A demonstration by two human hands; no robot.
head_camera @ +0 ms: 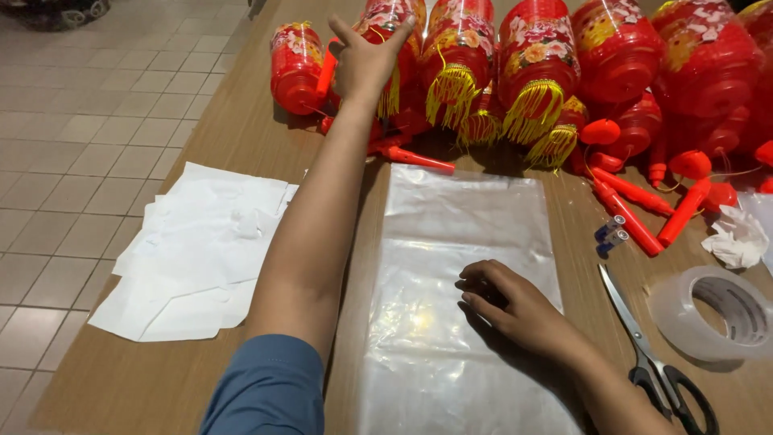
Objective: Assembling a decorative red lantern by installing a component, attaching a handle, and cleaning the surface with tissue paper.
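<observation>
Nearest the camera, a blue sleeve (270, 387) is seen at the bottom edge, and from it the left arm is stretched far up the wooden table (225, 145). At its end, the left hand (364, 64) is spread wide, fingers splayed, and laid against the red lanterns (459, 56) heaped along the far edge; nothing is gripped by it, though its fingertips are touching a lantern with yellow fringe. One smaller lantern (295, 66) is set just left of that hand.

A clear plastic bag (451, 322) is laid flat in the middle of the table, running from the lanterns down to the bottom edge. The right hand (507, 302) is rested on the bag's right half, its fingers curled loosely and pressed down on the plastic; whether a fold of it is pinched cannot be told.

White paper sheets (197, 258) are piled to the left of the arm, near the table's edge. To the right of the bag, scissors (656, 362) with black handles are laid, blades pointing up the table, and a roll of clear tape (717, 314) is placed just beside them. Red handle sticks (636, 213) are scattered above these, with two small batteries (612, 232) next to one stick and a crumpled white tissue (737, 238) further right.
</observation>
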